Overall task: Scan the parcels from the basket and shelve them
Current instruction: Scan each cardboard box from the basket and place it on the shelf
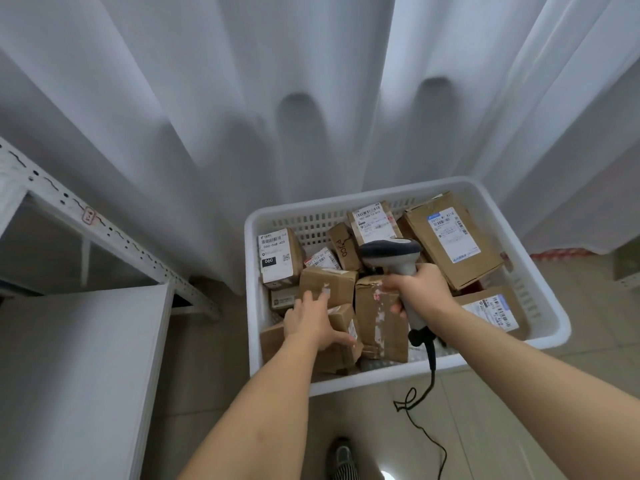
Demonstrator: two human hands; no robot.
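A white plastic basket (550,306) stands on the floor, filled with several brown cardboard parcels, some with white labels. My left hand (310,318) reaches into the basket, and its fingers and thumb grasp a small brown parcel (341,344) near the front left. My right hand (420,289) grips the handle of a grey barcode scanner (393,254), held above the middle parcels with its head pointing away from me. Its black cable (431,368) hangs over the basket's front rim to the floor.
A white metal shelf unit (86,223) with perforated posts stands at the left, a white board (79,358) leaning below it. White curtains (277,98) hang behind the basket. My shoe (343,459) is on the tiled floor.
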